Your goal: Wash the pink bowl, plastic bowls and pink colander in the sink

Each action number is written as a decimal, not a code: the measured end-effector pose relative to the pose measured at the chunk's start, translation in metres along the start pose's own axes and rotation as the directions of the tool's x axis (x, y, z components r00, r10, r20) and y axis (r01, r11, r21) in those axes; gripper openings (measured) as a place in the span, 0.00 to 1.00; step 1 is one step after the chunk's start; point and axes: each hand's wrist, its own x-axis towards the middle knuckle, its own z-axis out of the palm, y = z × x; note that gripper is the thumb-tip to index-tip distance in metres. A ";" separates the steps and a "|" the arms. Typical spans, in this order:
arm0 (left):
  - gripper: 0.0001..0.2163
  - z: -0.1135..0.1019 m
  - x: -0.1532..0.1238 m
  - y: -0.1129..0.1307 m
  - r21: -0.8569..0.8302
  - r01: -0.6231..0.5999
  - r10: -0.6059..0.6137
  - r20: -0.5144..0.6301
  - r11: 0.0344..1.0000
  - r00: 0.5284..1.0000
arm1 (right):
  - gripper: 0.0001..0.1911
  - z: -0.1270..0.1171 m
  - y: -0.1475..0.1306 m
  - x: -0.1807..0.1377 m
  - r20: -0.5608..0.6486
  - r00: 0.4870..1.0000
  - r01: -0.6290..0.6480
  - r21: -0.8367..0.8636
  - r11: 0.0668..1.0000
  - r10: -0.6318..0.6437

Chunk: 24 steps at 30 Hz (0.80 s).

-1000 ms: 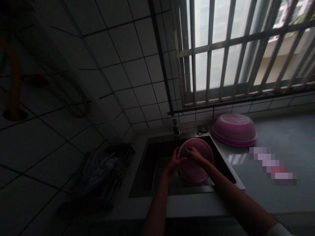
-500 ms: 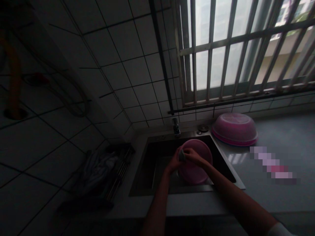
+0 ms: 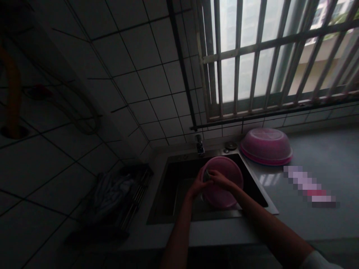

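Note:
A pink basin [image 3: 228, 196] rests tilted inside the steel sink [image 3: 179, 219]. My left hand [image 3: 198, 185] is closed round the basin's left rim, though part of its grip is hidden. Over the basin's left side, my right hand [image 3: 220, 180] is closed on a small grey-green cloth or sponge [image 3: 206, 175] and presses it against the inside near the rim. In the dim light I cannot make out which of the two it is. Behind the basin stands a chrome tap [image 3: 199, 145].
Upside down on the counter [image 3: 314, 224], right of the sink, lies a larger pink bowl [image 3: 266, 145]. A dark round drain cover [image 3: 231, 145] sits behind the sink. To the left is a dark rack [image 3: 137, 190] with a striped cloth [image 3: 112, 190]. A pixelated patch covers something on the right.
My right hand has shifted slightly with the small cloth or sponge along the basin's left side. The basin has tipped a little, and my left hand stays at its rim.

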 end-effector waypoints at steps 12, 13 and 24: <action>0.44 0.004 -0.001 0.014 0.044 -0.016 0.016 0.004 0.999 1.000 | 0.10 -0.013 0.016 0.008 -0.208 0.959 0.131 -0.282 0.950 -0.194; 0.45 0.003 -0.002 0.013 0.043 -0.015 0.015 -0.004 0.999 1.000 | 0.09 -0.009 0.019 0.007 -0.120 0.981 0.115 -0.278 0.954 -0.153; 0.43 0.002 0.001 0.004 -0.010 0.001 0.000 0.017 1.000 1.000 | 0.11 -0.020 0.012 0.011 -0.332 0.920 0.085 -0.347 0.934 -0.207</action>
